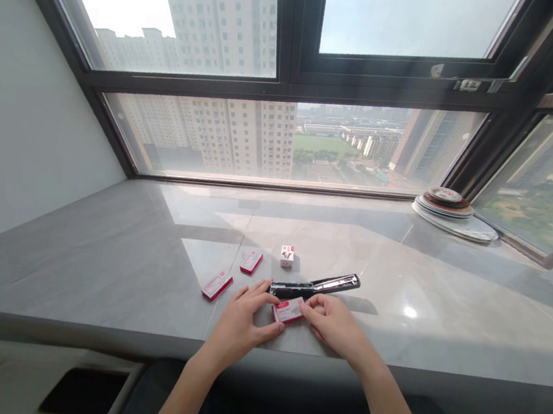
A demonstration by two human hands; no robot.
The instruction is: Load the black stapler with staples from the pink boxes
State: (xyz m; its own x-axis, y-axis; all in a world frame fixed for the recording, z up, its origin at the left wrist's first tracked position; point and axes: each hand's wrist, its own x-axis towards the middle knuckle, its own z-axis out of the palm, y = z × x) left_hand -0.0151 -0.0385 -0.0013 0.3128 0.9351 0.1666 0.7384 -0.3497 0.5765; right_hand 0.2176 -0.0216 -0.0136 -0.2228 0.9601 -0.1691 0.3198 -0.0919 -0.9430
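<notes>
A small red and white box of staples [288, 310] is between my two hands, low over the grey sill. My left hand [246, 317] grips its left end between thumb and fingers. At its right end, the thumb and fingertips of my right hand [331, 318] pinch the edge. Just behind the box lies a black stapler [314, 286], its body folded open and its metal channel showing. Two more red and white boxes, one nearer [217, 286] and one farther [251, 262], lie to the left. A small white box [287, 256] with a printed picture stands behind the stapler.
Stacked round plates or mats [450, 211] sit at the far right by the window frame. The grey marble-look sill [98, 266] ends in a front edge below my hands. A pale slotted object [33, 379] is under the edge at lower left.
</notes>
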